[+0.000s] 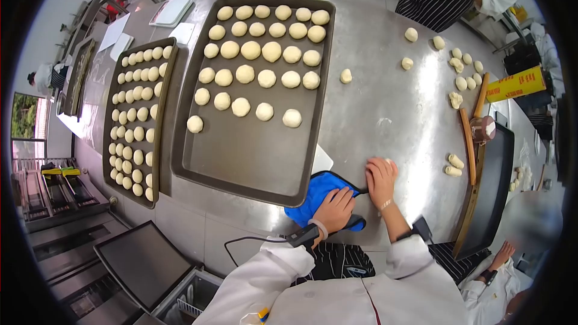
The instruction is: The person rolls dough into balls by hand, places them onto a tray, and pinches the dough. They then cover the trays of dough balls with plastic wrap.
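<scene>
My left hand (pixel 333 209) rests on a blue cloth item (pixel 313 197) at the table's front edge, fingers bent over it; whether it grips the cloth is unclear. To its right, my right hand (pixel 381 182) is curved palm down on the steel table (pixel 367 120). A bit of pale dough shows at its fingertips, mostly covered. Left of my hands lies a large dark tray (pixel 241 150) with rows of round dough balls (pixel 241 107), its front part bare. A single dough piece (pixel 345 76) sits right of the tray.
A second tray (pixel 158 144) full of dough balls stands at the left. Loose dough pieces (pixel 461 83), rolling pins (pixel 467 146), a yellow box (pixel 515 84) and an upright-edged dark tray (pixel 495 186) are at the right. Several people stand around the table.
</scene>
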Available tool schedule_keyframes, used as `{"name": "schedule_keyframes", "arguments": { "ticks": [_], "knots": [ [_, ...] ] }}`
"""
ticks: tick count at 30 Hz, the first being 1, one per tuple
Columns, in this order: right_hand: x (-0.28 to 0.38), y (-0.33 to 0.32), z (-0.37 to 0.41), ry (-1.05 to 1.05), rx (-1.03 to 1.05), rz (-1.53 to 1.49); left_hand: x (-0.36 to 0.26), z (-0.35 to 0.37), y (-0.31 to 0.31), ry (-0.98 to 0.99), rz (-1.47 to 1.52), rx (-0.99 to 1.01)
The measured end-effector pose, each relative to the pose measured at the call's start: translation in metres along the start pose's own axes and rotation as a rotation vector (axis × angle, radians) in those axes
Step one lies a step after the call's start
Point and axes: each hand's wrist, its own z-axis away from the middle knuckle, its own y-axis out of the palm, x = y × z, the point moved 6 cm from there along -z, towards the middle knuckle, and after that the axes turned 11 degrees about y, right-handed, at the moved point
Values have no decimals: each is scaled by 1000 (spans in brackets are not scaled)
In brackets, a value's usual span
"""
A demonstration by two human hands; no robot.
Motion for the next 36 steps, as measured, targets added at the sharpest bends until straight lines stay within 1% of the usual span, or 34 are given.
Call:
{"name": "schedule_keyframes", "arguments": {
  "ticks": [1, 2, 3, 4, 5, 7, 9, 10, 11, 12, 13, 14, 16, 17, 18, 19, 20, 21, 23, 24, 26, 29, 30, 31, 32, 33, 34, 36],
  "knots": [
    [-13, 2, -23, -5, -13, 1, 2, -1, 1, -3, -1, 16],
    [-42, 4, -47, 128, 9, -77, 2, -1, 3, 3, -8, 15],
    [-70, 4, -54, 269, 40, -157, 2, -2, 4, 3, -9, 17],
    [-84, -5, -50, 250, -60, -147, 1, -2, 3, 8, -7, 6],
    [-86, -9, -32, 265, -65, -151, 2, -1, 0, 20, -3, 0],
    [-87, -21, 15, 387, -151, -87, 1, -1, -1, 23, -7, 9],
    [-41, -5, 21, 182, -76, -89, 3, -3, 1, 4, -9, 2],
    [-7, -8, 0, 57, -101, -64, 3, -1, 2, -3, 7, 5],
    [-21, -2, -23, 57, -98, -58, 2, 0, 5, -8, 24, 8],
    [-44, 18, -51, 91, 44, 47, 2, 0, 6, 1, 22, 12],
    [-61, 31, -58, 132, 189, 150, 2, -2, 6, 2, 26, 17],
    [-68, 25, -49, 148, 194, 149, 2, -3, 2, 5, 9, 15],
    [-81, -19, -33, 177, -232, -44, 2, -3, 2, 3, 6, 0],
    [-104, 13, 4, 379, -140, -263, 0, -4, 3, 28, 34, 7],
    [-127, 43, 49, 586, -55, -475, 2, -3, 4, 7, 10, 29],
    [-65, 18, 36, 228, -42, -29, 2, -4, 6, -10, -8, 49],
    [-29, 17, 23, 176, 84, -13, 2, -5, 6, -14, 3, 60],
    [-15, 12, 3, 75, 5, -60, 2, -4, 6, -25, 7, 68],
    [-36, 15, -43, 66, 7, -53, 3, -6, 4, -3, 22, 37],
    [-50, 11, -41, 71, 12, -39, 2, -5, 3, -3, 8, 31],
    [-81, -6, -26, 213, -149, -159, -1, -3, 4, 2, 18, 36],
    [-74, -18, 27, 244, -188, -55, 2, -5, 2, 4, 4, 35],
    [-61, 5, 23, 261, -98, -41, 1, -5, 3, -1, -1, 43],
    [-54, 17, 19, 268, -97, -33, -1, -5, 4, 3, 9, 44],
    [-28, 13, -6, 149, -90, 29, -1, -3, 4, -2, 7, 51],
    [-18, 12, -29, 17, -85, 87, 2, -4, 6, -11, -2, 50],
    [-38, 8, -45, 10, -79, 84, 1, -4, 5, -5, -3, 50],
    [-91, -13, -53, 210, -158, 52, -1, -2, 3, -3, 6, 67]
  ]
}}
